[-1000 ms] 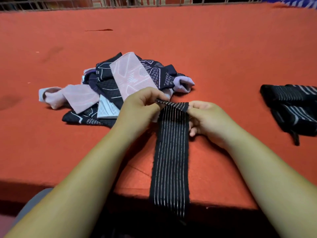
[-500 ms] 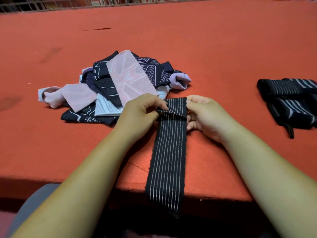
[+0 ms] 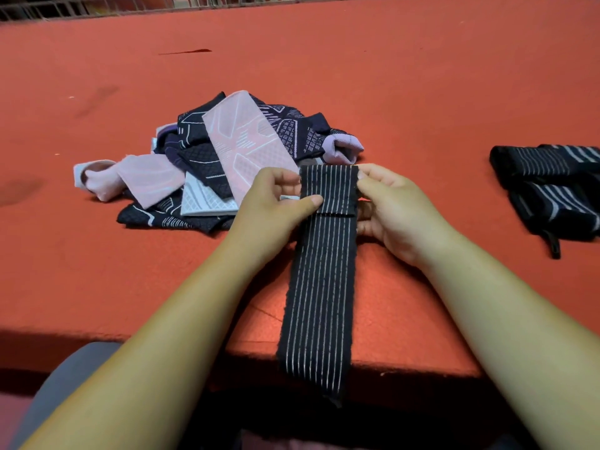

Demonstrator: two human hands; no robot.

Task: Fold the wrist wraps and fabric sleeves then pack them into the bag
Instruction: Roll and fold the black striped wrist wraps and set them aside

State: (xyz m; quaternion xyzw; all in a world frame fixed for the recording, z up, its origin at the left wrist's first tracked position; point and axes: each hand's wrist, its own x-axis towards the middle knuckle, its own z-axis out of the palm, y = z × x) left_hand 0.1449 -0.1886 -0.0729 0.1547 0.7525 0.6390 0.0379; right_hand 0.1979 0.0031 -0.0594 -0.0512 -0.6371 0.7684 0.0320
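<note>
Table: a big red table fills most of the view. Its near edge is close to the person.
Wrist wrap: a long black wrist wrap with thin white lines lies on the table between the two hands. Its top end is folded over onto itself. Its bottom end hangs down over the table's near edge.
Left hand: the left hand is closed on the left side of the folded part. The thumb lies on top of the wrap and the other fingers pinch the edge.
Right hand: the right hand is closed on the right side of the fold. The fingertips pinch the top right corner.
Pile of sleeves: a messy pile of fabric sleeves sits on the table just behind the left hand. Some are pink and some are dark blue with white patterns. One pink sleeve lies on top.
Other wraps: more black striped wraps lie at the right side of the table, well apart from the hands.
Fence: a metal fence runs along the far edge of the table.
</note>
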